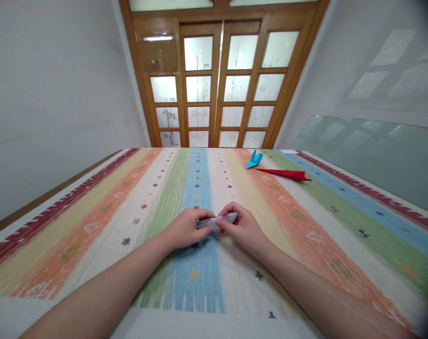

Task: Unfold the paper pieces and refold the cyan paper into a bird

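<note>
A small piece of folded white paper (227, 218) is held between my two hands, just above the middle of the striped cloth. My left hand (187, 228) pinches its left end between thumb and fingers. On the other end, my right hand (242, 227) has its thumb in front and its fingers behind. Both thumbs come close together near the paper's middle. Fingers cover much of the paper, so its full folded shape is hidden.
A blue folded-paper figure (254, 159) lies toward the far right of the striped tablecloth (196, 287). Beside it is a long, pointed red folded-paper piece (284, 174). Wooden doors with glass panes (217, 84) stand beyond the table, between pale walls.
</note>
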A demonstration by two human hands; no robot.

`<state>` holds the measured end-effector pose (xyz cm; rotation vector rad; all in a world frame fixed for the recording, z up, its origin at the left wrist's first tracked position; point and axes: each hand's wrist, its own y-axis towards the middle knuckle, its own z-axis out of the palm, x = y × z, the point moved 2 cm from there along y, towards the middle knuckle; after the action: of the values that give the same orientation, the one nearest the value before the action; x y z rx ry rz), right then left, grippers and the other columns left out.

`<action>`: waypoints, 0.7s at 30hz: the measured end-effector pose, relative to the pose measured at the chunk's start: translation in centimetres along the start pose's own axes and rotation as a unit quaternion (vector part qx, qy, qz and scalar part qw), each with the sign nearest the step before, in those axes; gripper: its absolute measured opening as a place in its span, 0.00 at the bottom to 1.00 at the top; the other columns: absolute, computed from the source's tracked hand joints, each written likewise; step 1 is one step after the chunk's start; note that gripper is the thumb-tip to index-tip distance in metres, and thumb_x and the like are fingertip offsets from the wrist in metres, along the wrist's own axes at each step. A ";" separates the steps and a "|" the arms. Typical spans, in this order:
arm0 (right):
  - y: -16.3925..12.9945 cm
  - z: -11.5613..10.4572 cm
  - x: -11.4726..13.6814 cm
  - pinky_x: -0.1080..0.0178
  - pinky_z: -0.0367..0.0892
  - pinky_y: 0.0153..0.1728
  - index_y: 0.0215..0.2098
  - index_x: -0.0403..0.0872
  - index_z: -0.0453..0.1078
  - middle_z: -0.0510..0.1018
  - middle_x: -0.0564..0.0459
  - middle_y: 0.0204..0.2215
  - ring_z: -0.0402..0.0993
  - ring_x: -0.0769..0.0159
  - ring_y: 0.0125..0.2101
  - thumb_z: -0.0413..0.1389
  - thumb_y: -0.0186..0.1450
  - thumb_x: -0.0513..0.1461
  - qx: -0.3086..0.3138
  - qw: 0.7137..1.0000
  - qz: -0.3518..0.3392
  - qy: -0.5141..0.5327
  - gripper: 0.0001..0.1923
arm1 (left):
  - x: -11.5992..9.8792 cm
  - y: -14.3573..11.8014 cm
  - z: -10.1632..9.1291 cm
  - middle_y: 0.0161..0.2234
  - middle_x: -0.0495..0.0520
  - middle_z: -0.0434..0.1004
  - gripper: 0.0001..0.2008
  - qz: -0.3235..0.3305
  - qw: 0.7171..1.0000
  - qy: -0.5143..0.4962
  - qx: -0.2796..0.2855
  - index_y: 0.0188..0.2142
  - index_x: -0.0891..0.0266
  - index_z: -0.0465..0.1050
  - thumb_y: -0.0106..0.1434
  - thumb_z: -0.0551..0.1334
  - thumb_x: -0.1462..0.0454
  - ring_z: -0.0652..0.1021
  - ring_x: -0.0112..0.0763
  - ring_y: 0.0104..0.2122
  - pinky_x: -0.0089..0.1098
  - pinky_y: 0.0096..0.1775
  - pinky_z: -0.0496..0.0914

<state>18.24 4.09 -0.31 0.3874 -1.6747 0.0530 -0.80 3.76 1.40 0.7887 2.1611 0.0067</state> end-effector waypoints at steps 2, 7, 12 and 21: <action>0.0 0.1 0.0 0.65 0.68 0.25 0.34 0.49 0.65 0.77 0.57 0.24 0.76 0.65 0.23 0.66 0.59 0.42 0.000 1.000 0.007 0.014 0.13 | 0.1 0.1 0.1 0.35 0.51 0.82 0.10 -0.020 1.000 -0.015 -0.003 0.43 0.60 0.80 0.63 0.64 0.63 0.78 0.31 0.33 0.29 0.37 0.67; -0.1 0.1 0.2 0.64 0.72 0.26 0.33 0.49 0.66 0.77 0.56 0.28 0.78 0.63 0.25 0.68 0.57 0.44 0.003 0.999 0.012 0.032 0.15 | 0.9 0.4 0.4 0.33 0.52 0.81 0.07 -0.072 0.995 -0.058 -0.032 0.34 0.61 0.80 0.62 0.65 0.61 0.78 0.32 0.34 0.30 0.38 0.68; 0.3 -0.4 0.2 0.63 0.74 0.24 0.40 0.49 0.71 0.77 0.56 0.27 0.77 0.64 0.24 0.66 0.59 0.43 -0.014 1.000 0.004 -0.014 0.14 | 1.4 0.6 0.5 0.29 0.52 0.80 0.06 -0.108 0.989 -0.098 -0.034 0.31 0.61 0.79 0.59 0.66 0.61 0.77 0.33 0.30 0.31 0.34 0.68; 1.3 -2.0 -0.4 0.65 0.71 0.19 0.36 0.47 0.73 0.78 0.55 0.23 0.73 0.66 0.18 0.63 0.60 0.45 -0.046 0.998 0.029 -0.028 0.11 | 3.3 1.0 -0.6 0.28 0.53 0.79 0.18 -0.177 0.961 -0.194 -0.087 0.44 0.64 0.78 0.55 0.68 0.59 0.75 0.29 0.23 0.29 0.28 0.70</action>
<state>19.79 5.92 -0.16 0.2727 -1.7359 0.0079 -2.25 6.52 -0.25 0.2654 1.8649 -0.1294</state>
